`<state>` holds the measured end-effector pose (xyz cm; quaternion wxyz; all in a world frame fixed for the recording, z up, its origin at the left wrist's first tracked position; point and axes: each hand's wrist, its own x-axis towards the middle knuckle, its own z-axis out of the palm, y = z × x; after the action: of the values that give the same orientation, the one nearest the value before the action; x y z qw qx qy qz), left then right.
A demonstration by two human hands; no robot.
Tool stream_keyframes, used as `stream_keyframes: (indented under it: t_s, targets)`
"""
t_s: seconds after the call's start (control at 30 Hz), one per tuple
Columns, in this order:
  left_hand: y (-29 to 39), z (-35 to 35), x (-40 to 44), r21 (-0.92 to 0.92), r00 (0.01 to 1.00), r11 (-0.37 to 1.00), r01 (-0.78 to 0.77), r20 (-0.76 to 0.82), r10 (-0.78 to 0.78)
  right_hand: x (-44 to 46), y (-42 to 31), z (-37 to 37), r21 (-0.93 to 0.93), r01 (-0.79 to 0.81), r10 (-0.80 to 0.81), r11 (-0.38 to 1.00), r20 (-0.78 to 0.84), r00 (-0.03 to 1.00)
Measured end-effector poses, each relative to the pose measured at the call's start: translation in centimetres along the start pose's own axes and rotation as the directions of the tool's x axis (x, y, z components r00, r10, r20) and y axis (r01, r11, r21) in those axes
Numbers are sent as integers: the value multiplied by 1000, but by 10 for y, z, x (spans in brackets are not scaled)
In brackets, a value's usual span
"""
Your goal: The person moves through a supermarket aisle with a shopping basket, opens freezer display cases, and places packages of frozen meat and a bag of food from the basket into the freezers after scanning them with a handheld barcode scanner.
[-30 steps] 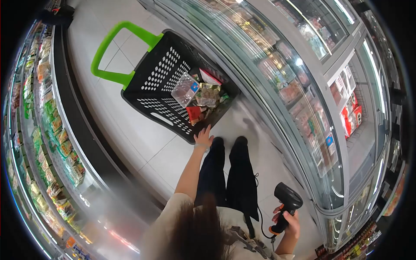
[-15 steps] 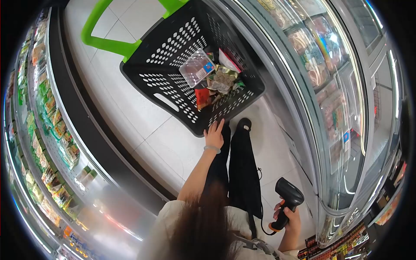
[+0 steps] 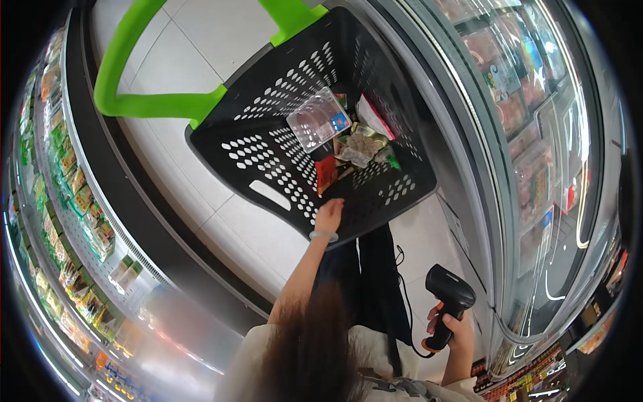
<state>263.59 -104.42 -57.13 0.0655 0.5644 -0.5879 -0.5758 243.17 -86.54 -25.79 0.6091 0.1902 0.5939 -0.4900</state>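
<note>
My left hand (image 3: 329, 216) is over the near rim of a black perforated basket (image 3: 268, 191) with a green handle (image 3: 157, 106); its fingers are bent inward, and whether they grip anything is hidden. Inside the basket lie a clear plastic tray with a blue label (image 3: 319, 119), a red packet (image 3: 326, 174), a white and pink packet (image 3: 375, 116) and a clear bag of pale food (image 3: 362, 147). At the lower right, my right hand (image 3: 453, 329) is wrapped round the grip of a black handheld scanner (image 3: 451, 295) with a cable.
A glass-fronted chiller (image 3: 499, 174) with packed meat curves along the right. Shelves of packaged food (image 3: 77, 194) line the left behind a dark edge. Pale floor tiles (image 3: 244, 231) show around the basket, and my legs (image 3: 375, 275) stand below it.
The basket has come nearer and looks larger. My left hand has moved from beside its near corner to over its rim, with the fingers now bent. The scanner remains in my right hand.
</note>
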Motion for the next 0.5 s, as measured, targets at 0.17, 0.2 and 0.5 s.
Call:
stream_keyframes:
  t_s: [0.17,0.2,0.5]
  targets:
    - [-42,9,168,-798,735,292,527,255,-628,59,11,-6,7,50,-49,999,-21,999]
    - [-58,19,195,-813,703,245,528,257,-663,72,16,-7,-15,76,-77,997,-47,996]
    - [-142,80,286,-950,639,-131,284,289,-712,224,-27,45,18,-145,115,989,523,844]
